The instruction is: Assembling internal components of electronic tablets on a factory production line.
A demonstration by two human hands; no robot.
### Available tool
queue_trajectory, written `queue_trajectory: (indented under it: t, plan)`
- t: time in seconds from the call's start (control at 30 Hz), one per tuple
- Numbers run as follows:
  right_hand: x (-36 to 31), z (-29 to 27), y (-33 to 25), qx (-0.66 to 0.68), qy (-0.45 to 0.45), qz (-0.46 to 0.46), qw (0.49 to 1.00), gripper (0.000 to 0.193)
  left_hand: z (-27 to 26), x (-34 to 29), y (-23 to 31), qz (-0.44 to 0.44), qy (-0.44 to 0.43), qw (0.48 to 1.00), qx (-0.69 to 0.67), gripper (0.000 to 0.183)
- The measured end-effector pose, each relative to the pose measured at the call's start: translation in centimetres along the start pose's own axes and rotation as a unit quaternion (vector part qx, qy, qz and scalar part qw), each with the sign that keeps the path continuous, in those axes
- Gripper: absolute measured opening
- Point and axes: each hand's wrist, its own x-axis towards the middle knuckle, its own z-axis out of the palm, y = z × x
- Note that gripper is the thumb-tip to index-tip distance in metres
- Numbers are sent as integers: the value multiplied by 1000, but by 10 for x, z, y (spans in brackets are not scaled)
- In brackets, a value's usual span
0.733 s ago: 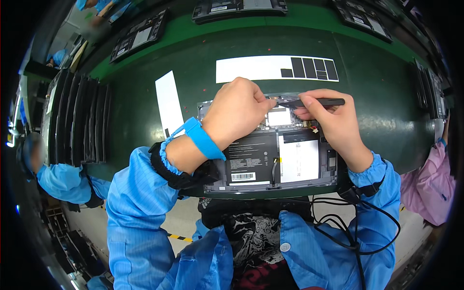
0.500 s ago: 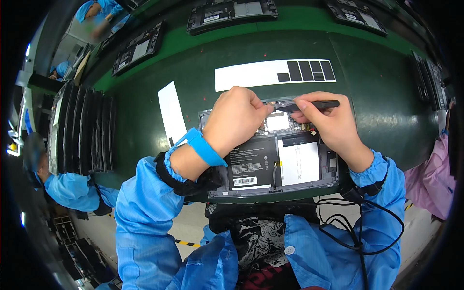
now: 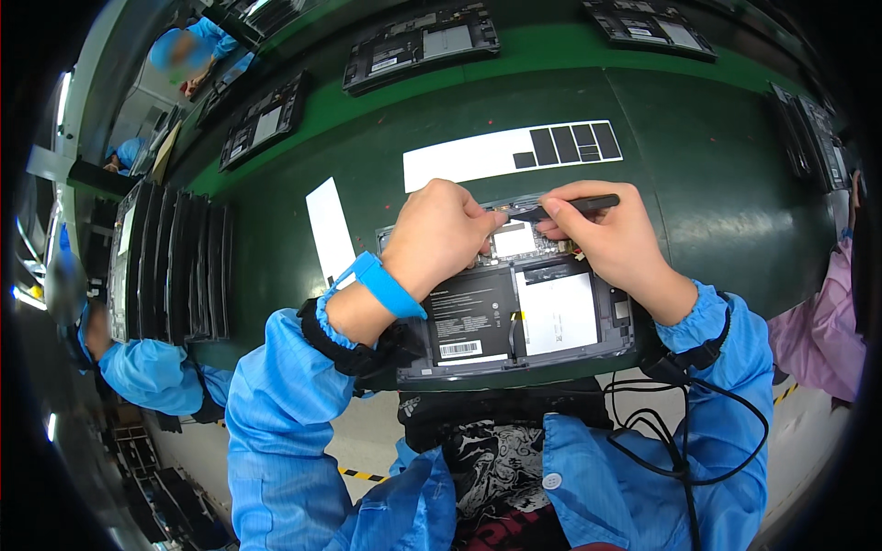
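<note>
An opened laptop base [image 3: 432, 370] lies in front of me, with a black battery [image 3: 473, 317], a white panel [image 3: 557, 312] beside it and a circuit board along the far side. My right hand [image 3: 620, 239] grips black tweezers [image 3: 597, 204], their tips slanting down to the left over the board. Close to those tips, my left hand [image 3: 432, 234], with a blue band at its wrist, has thumb and forefinger pinched together at the board's far edge. Whatever lies between these left fingers is hidden.
Beyond the laptop lies a white sheet [image 3: 469, 163] bearing black rectangular pieces; a narrower white sheet [image 3: 331, 220] is left of it. Laptop bases stand stacked on edge [image 3: 170, 266] at left. More opened bases [image 3: 423, 46] line the far side. People work at both sides.
The view has shifted and tilted slightly. Both hands stay at nearly the same spot on the board, with the tweezers still in my right hand.
</note>
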Motion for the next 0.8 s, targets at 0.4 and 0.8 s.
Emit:
queue_trajectory:
  t: [0.4,0.8]
  plan:
    - [1,7,-1,42,34,-62,997,23,-12,1,-2,-9,-43,996,72,45]
    - [-35,0,-27,83,-8,-29,996,24,-15,-154,-144,144,263,936,186,46]
